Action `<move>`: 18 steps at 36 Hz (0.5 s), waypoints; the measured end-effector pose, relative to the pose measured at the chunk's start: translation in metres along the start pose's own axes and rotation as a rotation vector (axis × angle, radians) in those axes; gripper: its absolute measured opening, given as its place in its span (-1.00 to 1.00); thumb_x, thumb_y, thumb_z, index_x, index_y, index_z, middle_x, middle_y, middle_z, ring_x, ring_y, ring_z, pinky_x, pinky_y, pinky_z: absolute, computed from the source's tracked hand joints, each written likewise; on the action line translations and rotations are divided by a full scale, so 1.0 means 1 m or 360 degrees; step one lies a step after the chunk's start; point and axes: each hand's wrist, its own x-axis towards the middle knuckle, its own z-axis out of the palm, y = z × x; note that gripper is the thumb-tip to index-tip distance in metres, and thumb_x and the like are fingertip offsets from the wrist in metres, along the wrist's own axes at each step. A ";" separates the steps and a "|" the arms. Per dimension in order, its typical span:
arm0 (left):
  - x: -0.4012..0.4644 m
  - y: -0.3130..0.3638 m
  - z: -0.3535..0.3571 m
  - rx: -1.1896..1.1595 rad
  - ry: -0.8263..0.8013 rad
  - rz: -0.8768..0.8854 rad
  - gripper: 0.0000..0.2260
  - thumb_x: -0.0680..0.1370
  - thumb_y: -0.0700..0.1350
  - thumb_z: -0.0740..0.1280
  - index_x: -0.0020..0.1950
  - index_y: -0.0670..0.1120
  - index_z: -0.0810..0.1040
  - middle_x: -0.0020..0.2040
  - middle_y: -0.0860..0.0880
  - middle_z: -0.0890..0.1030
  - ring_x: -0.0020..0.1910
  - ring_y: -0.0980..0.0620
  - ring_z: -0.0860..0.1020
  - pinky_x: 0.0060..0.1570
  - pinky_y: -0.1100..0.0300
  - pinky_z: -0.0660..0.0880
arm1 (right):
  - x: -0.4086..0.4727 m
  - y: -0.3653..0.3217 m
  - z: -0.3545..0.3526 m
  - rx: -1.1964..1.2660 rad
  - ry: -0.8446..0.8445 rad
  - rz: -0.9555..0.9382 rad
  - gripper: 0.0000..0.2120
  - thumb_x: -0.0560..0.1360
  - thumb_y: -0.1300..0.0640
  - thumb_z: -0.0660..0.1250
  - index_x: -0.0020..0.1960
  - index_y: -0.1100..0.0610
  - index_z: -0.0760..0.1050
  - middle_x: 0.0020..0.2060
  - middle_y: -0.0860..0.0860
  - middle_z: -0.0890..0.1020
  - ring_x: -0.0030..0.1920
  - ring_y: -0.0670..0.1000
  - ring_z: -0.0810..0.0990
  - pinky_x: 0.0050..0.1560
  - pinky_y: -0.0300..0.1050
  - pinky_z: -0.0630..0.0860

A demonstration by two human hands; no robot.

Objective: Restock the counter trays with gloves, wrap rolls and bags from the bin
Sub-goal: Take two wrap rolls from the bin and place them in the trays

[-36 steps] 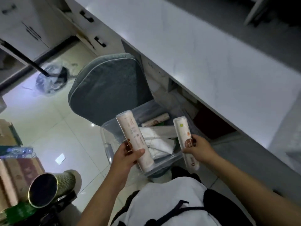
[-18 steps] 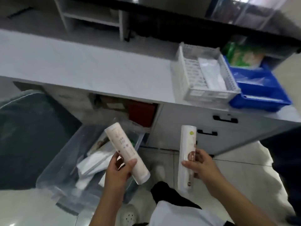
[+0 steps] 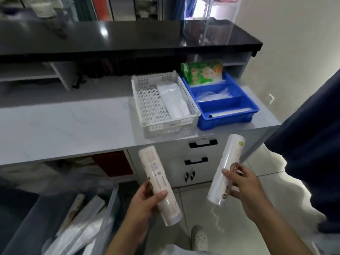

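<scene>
My left hand (image 3: 145, 201) grips a beige printed wrap roll (image 3: 156, 179), tilted with its top toward the counter. My right hand (image 3: 241, 186) holds a white wrap roll (image 3: 229, 166) with a green dot near its top. Both rolls hang in front of the counter's drawers, below the trays. On the counter stands a white perforated tray (image 3: 147, 100) with a white plastic pack (image 3: 173, 100) in its right half. Beside it is a blue divided tray (image 3: 237, 116) holding a green pack (image 3: 200, 72), clear bags (image 3: 215, 94) and a roll (image 3: 230, 113). The clear bin (image 3: 110, 205) sits low at the left with bags and rolls inside.
The pale counter top (image 3: 60, 129) stretches left of the trays under a black upper shelf (image 3: 128, 37). Drawers with black handles (image 3: 202, 144) face me. A person in dark blue (image 3: 312, 144) stands at the right. My shoe (image 3: 199, 236) is on the tiled floor.
My view has swung up and right from the bin to the counter trays. Both hands still hold their rolls and have come closer to the drawers; the right roll now tilts right.
</scene>
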 end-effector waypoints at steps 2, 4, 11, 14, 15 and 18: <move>0.015 0.006 0.016 0.0026 -0.0043 -0.0059 -0.39 0.25 -0.15 0.58 0.29 -0.04 0.54 0.13 -0.10 0.69 0.08 -0.15 0.67 -0.01 -0.12 0.62 | 0.016 -0.006 -0.018 0.0026 -0.0039 -0.0002 -0.53 0.31 0.07 0.49 0.20 0.00 0.51 0.07 0.03 0.65 0.04 0.11 0.66 -0.16 0.04 0.66; 0.033 0.013 0.031 0.0043 -0.0011 -0.0054 -0.38 0.26 -0.15 0.57 0.31 -0.04 0.53 0.14 -0.09 0.69 0.09 -0.15 0.67 0.01 -0.14 0.61 | 0.035 -0.011 -0.037 0.0012 -0.0072 0.0009 -0.47 0.28 0.05 0.49 0.23 0.00 0.49 0.08 0.04 0.65 0.05 0.12 0.66 -0.16 0.05 0.66; 0.087 0.035 0.087 -0.0048 0.0067 0.0101 -0.53 0.35 -0.15 0.52 0.26 -0.07 0.57 0.17 -0.16 0.66 0.09 -0.18 0.67 -0.11 -0.02 0.63 | 0.128 -0.066 -0.091 -0.0346 -0.0058 -0.0215 -0.57 0.36 0.21 0.52 0.17 -0.06 0.53 0.01 0.01 0.66 0.02 0.09 0.64 -0.14 -0.02 0.57; 0.103 0.052 0.108 -0.0059 0.0060 0.0128 -0.57 0.39 -0.17 0.48 0.26 -0.05 0.58 0.18 -0.14 0.66 0.12 -0.20 0.65 -0.06 -0.08 0.63 | 0.165 -0.111 -0.096 -0.0681 -0.0088 -0.0469 -0.47 0.35 0.21 0.54 0.22 -0.13 0.47 0.01 -0.10 0.62 0.00 -0.02 0.61 -0.13 -0.11 0.53; 0.108 0.060 0.114 -0.0045 0.0041 0.0138 -0.57 0.40 -0.17 0.47 0.27 -0.04 0.56 0.19 -0.13 0.66 0.15 -0.20 0.64 0.00 -0.12 0.62 | 0.178 -0.126 -0.095 -0.0877 -0.0092 -0.0587 -0.46 0.35 0.19 0.52 0.24 -0.14 0.45 0.02 -0.11 0.60 -0.01 -0.02 0.60 -0.12 -0.10 0.52; 0.126 0.086 0.128 0.0042 0.0009 0.0195 -0.50 0.39 -0.13 0.48 0.32 -0.01 0.53 0.21 -0.09 0.66 0.17 -0.15 0.63 0.05 -0.12 0.60 | 0.225 -0.163 -0.082 -0.1802 -0.0022 -0.0997 -0.43 0.35 0.17 0.42 0.30 -0.14 0.38 0.05 -0.02 0.54 -0.01 0.12 0.57 -0.14 -0.07 0.40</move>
